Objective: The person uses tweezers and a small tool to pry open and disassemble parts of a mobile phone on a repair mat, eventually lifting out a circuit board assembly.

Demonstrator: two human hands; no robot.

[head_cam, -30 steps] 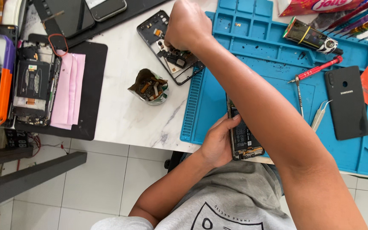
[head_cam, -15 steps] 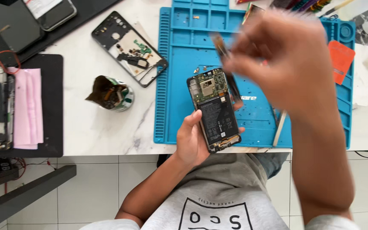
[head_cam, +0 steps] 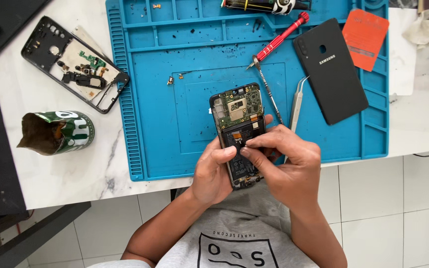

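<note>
While the left hand (head_cam: 213, 173) grips an opened phone (head_cam: 238, 130) at the near edge of the blue mat (head_cam: 155, 109), its fingers closed around the phone's left side, the right hand (head_cam: 286, 161) pinches fingertips together on a small part at the phone's middle. A red screwdriver (head_cam: 276, 42), tweezers (head_cam: 296, 104) and a black back cover (head_cam: 329, 69) lie on the mat toward its right edge.
</note>
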